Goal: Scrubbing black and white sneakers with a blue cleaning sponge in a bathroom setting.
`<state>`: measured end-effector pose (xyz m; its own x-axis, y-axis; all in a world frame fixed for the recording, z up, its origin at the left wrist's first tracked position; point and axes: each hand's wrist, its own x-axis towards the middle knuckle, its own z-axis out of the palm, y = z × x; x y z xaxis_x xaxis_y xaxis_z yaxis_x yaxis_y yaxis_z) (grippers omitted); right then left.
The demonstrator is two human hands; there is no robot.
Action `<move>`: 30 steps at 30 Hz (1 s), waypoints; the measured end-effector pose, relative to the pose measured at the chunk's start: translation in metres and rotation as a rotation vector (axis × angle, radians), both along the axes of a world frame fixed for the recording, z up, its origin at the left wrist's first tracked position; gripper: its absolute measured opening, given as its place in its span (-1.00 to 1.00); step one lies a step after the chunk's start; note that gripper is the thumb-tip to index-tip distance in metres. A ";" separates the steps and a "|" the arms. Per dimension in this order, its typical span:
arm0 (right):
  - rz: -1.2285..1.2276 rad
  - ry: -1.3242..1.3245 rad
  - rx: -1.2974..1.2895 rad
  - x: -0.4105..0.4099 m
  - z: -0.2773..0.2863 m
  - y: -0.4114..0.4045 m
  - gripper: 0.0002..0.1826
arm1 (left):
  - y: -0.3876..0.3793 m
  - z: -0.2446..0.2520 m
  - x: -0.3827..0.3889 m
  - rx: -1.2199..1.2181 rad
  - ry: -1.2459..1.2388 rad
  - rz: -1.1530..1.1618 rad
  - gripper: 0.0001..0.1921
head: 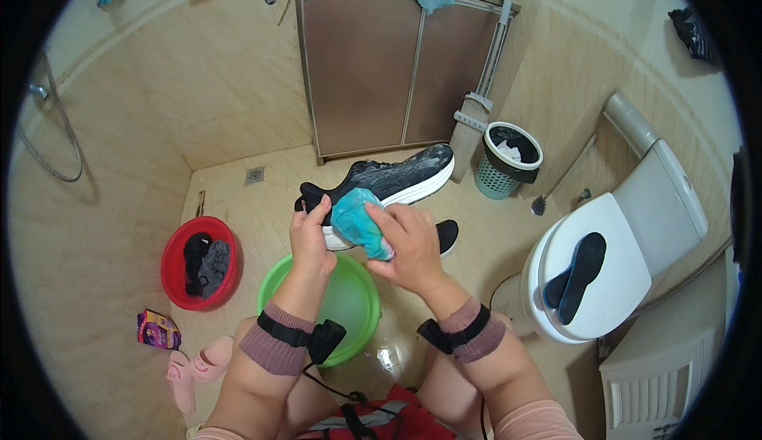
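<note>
My left hand (311,234) grips the heel end of a black sneaker (387,179) with a thick white sole, its toe pointing up to the right. Whitish suds or residue show on the dark upper. In my right hand (408,249) is a wet, bunched turquoise cloth (357,219), pressed against the near side of the shoe. Part of a second black shoe (447,236) shows on the floor behind my right hand. Below my hands stands a green basin (370,336) with cloudy water, partly covered by my left forearm.
A red basin (169,279) with dark fabric stands at left, near a purple packet (158,329) and pink slippers (181,380). Two dark insoles (583,273) lie on the closed toilet lid (625,279). A waste bin (497,172) and flat mop (473,115) stand by the cabinet (360,70).
</note>
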<state>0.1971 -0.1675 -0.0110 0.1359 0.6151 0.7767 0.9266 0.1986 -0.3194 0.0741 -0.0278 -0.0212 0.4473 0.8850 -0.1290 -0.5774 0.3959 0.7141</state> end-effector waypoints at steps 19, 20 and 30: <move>0.851 1.858 0.141 0.030 -0.014 -0.003 -0.19 | -0.027 -0.001 0.018 0.641 0.003 0.281 -0.59; 0.850 1.858 0.145 0.032 -0.014 -0.004 -0.19 | -0.029 -0.002 0.019 0.643 0.002 0.277 -0.59; 0.812 1.858 0.240 0.051 -0.022 -0.002 -0.26 | -0.036 -0.005 0.019 1.149 0.337 0.191 -0.48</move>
